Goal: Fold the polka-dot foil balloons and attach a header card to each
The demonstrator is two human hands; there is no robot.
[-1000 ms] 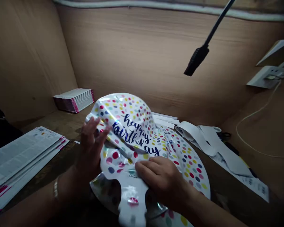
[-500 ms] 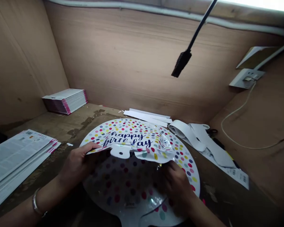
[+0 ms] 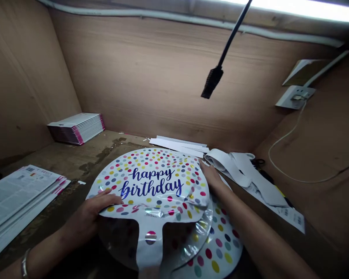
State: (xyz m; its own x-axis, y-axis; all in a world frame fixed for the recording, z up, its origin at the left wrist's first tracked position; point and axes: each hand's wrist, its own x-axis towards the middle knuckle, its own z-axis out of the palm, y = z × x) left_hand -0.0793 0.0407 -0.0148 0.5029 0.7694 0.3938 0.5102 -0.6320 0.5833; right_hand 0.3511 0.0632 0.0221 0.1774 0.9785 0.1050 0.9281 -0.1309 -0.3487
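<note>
A round foil balloon [image 3: 154, 182] with coloured dots and "happy birthday" lies flat, its tail toward me. Beneath it, another dotted balloon [image 3: 218, 252] shows at the lower right. My left hand [image 3: 95, 209] grips the top balloon's left edge, thumb underneath and fingers on top. My right hand [image 3: 209, 174] is at its upper right edge, its fingers partly hidden behind the arm and hand; whether they pinch the foil is unclear.
Stacked printed cards [image 3: 20, 193] lie at the left. A bundle of pink-edged packs [image 3: 78, 128] stands at the back left. White strips [image 3: 177, 146], a curled paper roll [image 3: 235, 166] and scissors [image 3: 260, 162] are behind and right. A black connector [image 3: 212, 82] hangs overhead.
The top balloon's front part, lifted and folded back before, now lies flatter with its tail toward me. My right hand has moved from the near edge up to the far right edge.
</note>
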